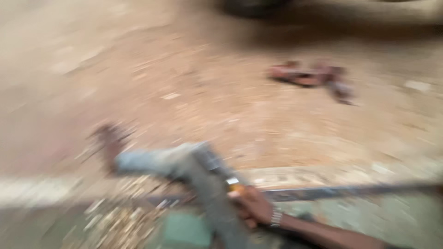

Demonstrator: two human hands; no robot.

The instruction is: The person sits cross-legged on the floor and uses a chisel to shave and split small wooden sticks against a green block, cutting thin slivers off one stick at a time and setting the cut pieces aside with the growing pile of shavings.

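Note:
The whole view is heavily motion-blurred. My right hand (249, 205), with a metal band on the wrist, reaches in from the lower right. It is closed around a grey bent object (207, 184) that has a small yellow and metal part at the grip. That object runs left as a blue-grey length (152, 161). It ends at a dark shape (108, 143) that may be a hand with spread fingers; the blur hides whose it is. A long dark metal bar (350, 191) lies across a green surface (184, 228) just behind my hand.
Pale chips and sawdust (120, 216) lie scattered over the green surface at the lower left. Beyond its edge is bare sandy ground (221, 92). A reddish-brown piece of scrap (314, 76) lies at the upper right, and a dark round shape (254, 7) sits at the top.

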